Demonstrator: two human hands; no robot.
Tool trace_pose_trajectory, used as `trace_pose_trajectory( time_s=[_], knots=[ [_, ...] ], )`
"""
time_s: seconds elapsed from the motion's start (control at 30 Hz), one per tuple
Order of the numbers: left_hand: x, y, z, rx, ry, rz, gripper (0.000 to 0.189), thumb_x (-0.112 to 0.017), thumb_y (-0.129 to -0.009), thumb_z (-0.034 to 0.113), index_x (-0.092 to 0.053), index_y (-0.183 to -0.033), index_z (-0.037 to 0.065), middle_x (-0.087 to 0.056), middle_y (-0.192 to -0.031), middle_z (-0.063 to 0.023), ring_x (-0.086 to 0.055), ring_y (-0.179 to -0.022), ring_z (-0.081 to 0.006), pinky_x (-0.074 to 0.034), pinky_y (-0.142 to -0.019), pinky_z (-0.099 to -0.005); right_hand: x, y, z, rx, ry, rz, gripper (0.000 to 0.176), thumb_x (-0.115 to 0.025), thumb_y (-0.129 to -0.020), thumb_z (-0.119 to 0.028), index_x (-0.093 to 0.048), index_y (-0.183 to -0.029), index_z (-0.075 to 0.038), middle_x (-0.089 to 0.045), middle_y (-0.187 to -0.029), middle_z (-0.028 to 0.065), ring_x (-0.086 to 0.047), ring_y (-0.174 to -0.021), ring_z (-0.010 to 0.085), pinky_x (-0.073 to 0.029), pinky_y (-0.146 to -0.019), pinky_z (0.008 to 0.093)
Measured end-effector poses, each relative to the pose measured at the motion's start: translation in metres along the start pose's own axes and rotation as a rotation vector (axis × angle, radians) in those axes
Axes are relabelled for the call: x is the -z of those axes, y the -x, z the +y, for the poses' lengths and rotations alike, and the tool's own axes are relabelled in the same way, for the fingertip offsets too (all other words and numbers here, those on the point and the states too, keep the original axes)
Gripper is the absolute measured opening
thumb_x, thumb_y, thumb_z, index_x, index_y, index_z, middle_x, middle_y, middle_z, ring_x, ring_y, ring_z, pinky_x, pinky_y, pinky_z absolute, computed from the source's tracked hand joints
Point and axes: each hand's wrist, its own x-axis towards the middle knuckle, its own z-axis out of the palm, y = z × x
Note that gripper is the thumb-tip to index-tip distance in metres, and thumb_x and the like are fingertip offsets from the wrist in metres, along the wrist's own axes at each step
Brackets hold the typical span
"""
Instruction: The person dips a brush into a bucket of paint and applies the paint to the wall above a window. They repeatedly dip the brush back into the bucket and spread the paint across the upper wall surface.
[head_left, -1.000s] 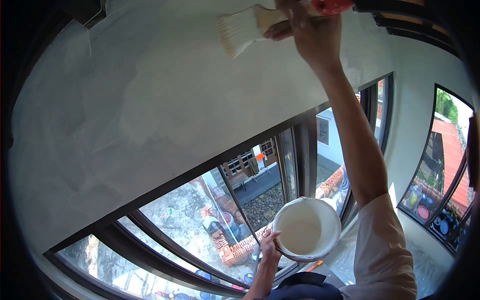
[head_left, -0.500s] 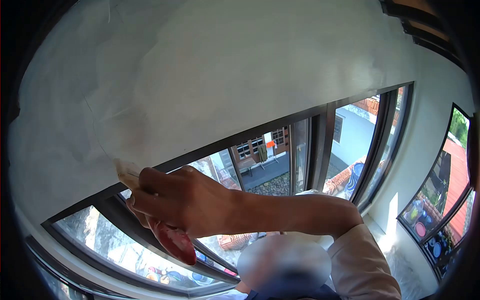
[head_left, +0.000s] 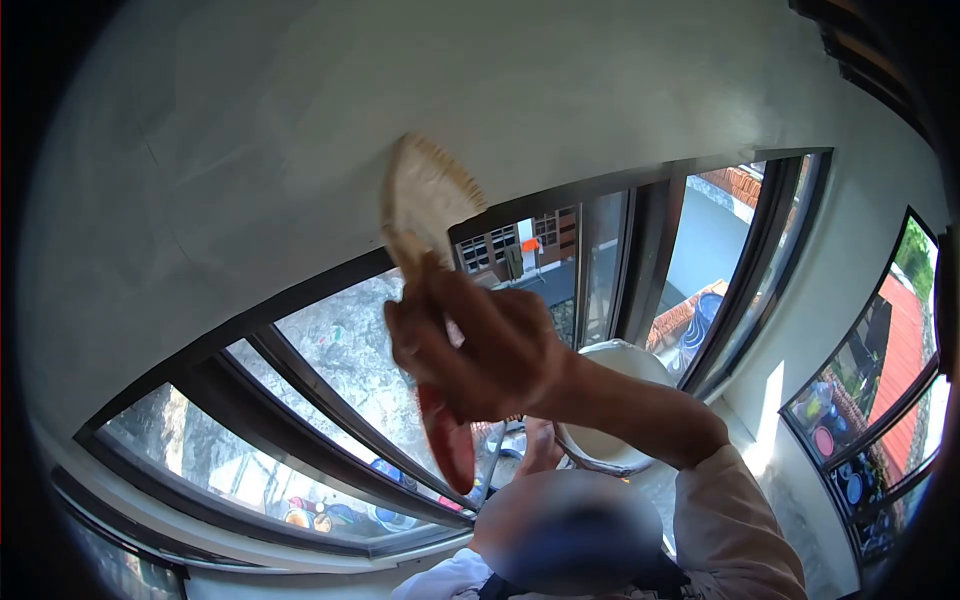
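2 bare hands work beside a gray wall (head_left: 270,130) above a long row of dark-framed windows (head_left: 240,322). The right hand (head_left: 480,345), its arm in a beige sleeve (head_left: 735,510), closes its fingers around a wide brush (head_left: 428,195), the pale bristles pointing up and the red handle end (head_left: 447,440) hanging below the palm. The bristles overlap the wall's lower edge in view; whether they touch it, one cannot tell.

Lower down, the left hand (head_left: 541,445) is at the near-left side of a round bucket (head_left: 640,357) containing pale liquid (head_left: 598,440). That hand's fingers are too hidden and blurred to tell how they are set. The right forearm crosses in front of the bucket.

Through the glass appear a blue container (head_left: 703,318), and, in a separate window at far right, a red roof (head_left: 903,345). Dark beams (head_left: 868,60) line the upper right corner.
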Motion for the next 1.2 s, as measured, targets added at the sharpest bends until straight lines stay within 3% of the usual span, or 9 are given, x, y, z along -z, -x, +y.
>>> trace_pose_trajectory(
  time_s=[0.1,0.2,0.33,0.53,0.6,0.73,0.9,1.0,1.2],
  knots=[
    [0.02,0.001,-0.007,-0.034,-0.003,-0.308,0.042,-0.053,-0.093,0.036,-0.051,-0.121,0.005,-0.058,-0.115,-0.0105,-0.057,-0.103,-0.0198,-0.047,-0.091,-0.0375,-0.036,-0.021,-0.049,-0.075,-0.402,0.131,0.023,-0.068,-0.07,-0.009,-0.054,-0.084,0.002,-0.058,-0.082,0.0168,-0.065,-0.063,0.0205,-0.053,-0.045,0.0277],
    [0.025,0.0,-0.013,0.032,0.052,-0.141,0.034,-0.054,-0.092,0.028,-0.053,-0.117,0.004,-0.06,-0.109,-0.0099,-0.059,-0.098,-0.0197,-0.05,-0.086,-0.0359,-0.023,-0.025,-0.034,-0.216,-0.643,0.177,0.024,-0.068,-0.07,-0.005,-0.053,-0.089,0.002,-0.054,-0.082,0.0127,-0.062,-0.061,0.0191,-0.052,-0.045,0.03],
    [0.0,0.002,0.005,0.163,-0.001,0.006,0.015,-0.059,-0.075,-0.005,-0.058,-0.087,0.005,-0.064,-0.081,-0.0065,-0.063,-0.076,-0.0164,-0.051,-0.075,-0.0279,0.026,0.026,0.051,-0.28,-0.185,0.188,0.011,-0.067,-0.078,-0.001,-0.064,-0.089,0.0,-0.057,-0.079,0.0065,-0.062,-0.059,0.0139,-0.051,-0.043,0.0243],
    [0.006,0.002,0.002,0.164,-0.035,-0.036,0.017,-0.057,-0.078,-0.002,-0.058,-0.094,0.002,-0.064,-0.09,-0.0098,-0.064,-0.081,-0.0192,-0.052,-0.076,-0.0318,0.086,0.04,0.086,-0.424,0.252,0.241,0.013,-0.062,-0.084,0.001,-0.067,-0.096,-0.003,-0.06,-0.081,0.0078,-0.062,-0.06,0.0125,-0.053,-0.045,0.0243],
    [-0.002,0.004,0.005,0.154,-0.001,0.006,0.013,-0.06,-0.076,-0.005,-0.056,-0.083,0.005,-0.062,-0.08,-0.0062,-0.061,-0.074,-0.0158,-0.052,-0.072,-0.0322,0.049,0.014,0.056,-0.194,0.145,0.158,0.015,-0.069,-0.07,-0.004,-0.061,-0.083,-0.003,-0.059,-0.08,0.0075,-0.062,-0.062,0.0139,-0.05,-0.043,0.0231],
    [0.026,-0.006,-0.019,0.047,0.15,-0.34,0.031,-0.051,-0.094,0.024,-0.053,-0.116,0.001,-0.059,-0.11,-0.0117,-0.06,-0.099,-0.0227,-0.052,-0.081,-0.0366,-0.02,-0.013,-0.029,-0.119,-0.234,0.137,0.019,-0.067,-0.068,-0.007,-0.055,-0.082,-0.001,-0.056,-0.083,0.0131,-0.064,-0.066,0.0187,-0.054,-0.047,0.0266],
    [0.026,0.001,-0.017,0.037,-0.002,-0.152,0.025,-0.052,-0.092,0.017,-0.054,-0.112,0.001,-0.061,-0.106,-0.0116,-0.06,-0.097,-0.0223,-0.052,-0.081,-0.0358,-0.011,-0.022,0.001,-0.372,-0.697,0.267,0.014,-0.067,-0.078,-0.004,-0.054,-0.08,-0.001,-0.054,-0.072,0.0099,-0.054,-0.049,0.0139,-0.04,-0.038,0.026],
    [0.004,0.006,0.003,0.144,-0.098,-0.041,0.025,-0.054,-0.078,-0.003,-0.055,-0.102,0.001,-0.064,-0.097,-0.0115,-0.063,-0.092,-0.0215,-0.051,-0.083,-0.0326,0.04,0.025,0.061,-0.841,-0.978,0.419,0.012,-0.059,-0.088,-0.007,-0.059,-0.085,0.004,-0.063,-0.072,0.0127,-0.068,-0.06,0.0207,-0.055,-0.049,0.0254],
    [0.014,0.005,0.005,0.131,-0.053,-0.043,0.024,-0.056,-0.077,-0.004,-0.056,-0.101,0.001,-0.064,-0.096,-0.0111,-0.063,-0.091,-0.0226,-0.051,-0.084,-0.0332,0.156,0.059,0.165,-0.737,0.242,0.51,0.014,-0.057,-0.091,-0.01,-0.057,-0.091,0.004,-0.065,-0.068,0.0148,-0.068,-0.057,0.0225,-0.056,-0.045,0.027]
  ],
)
